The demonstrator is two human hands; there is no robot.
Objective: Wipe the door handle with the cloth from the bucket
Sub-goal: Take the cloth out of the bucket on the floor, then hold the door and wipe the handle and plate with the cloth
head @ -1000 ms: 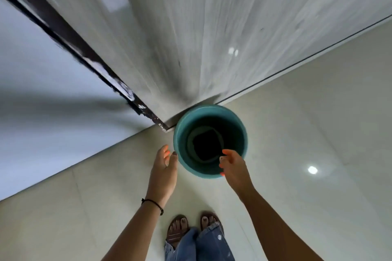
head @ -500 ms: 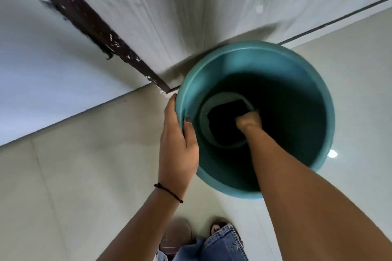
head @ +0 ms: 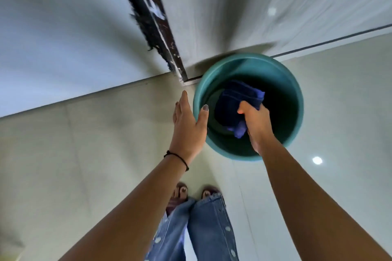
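The dark blue cloth (head: 240, 101) was inside the mouth of the teal bucket (head: 296, 99), held up near the rim level. The right hand (head: 255, 122) was closed around the cloth's lower part, with the fingers wrapped under it, so the fingers themselves were mostly hidden. One folded corner of the cloth stood above the hand and a small lighter end hung below it. The bottom of the bucket was very dark, and what lay there could not be made out.

The left hand (head: 187, 123) was open and flat against the outside of the bucket's left rim, with the thumb resting over the rim edge. A thin black band (head: 177, 158) sat on that wrist.

The bucket stood on the pale tiled floor (head: 84, 154), just beside the foot of a grey door (head: 222, 6) and a dark, chipped door frame (head: 152, 19). The upper part of the door was cut off by the picture edge and blurred, so no handle was visible. Below, blue jeans (head: 201, 229) covered most of the person's feet; only the toes showed.
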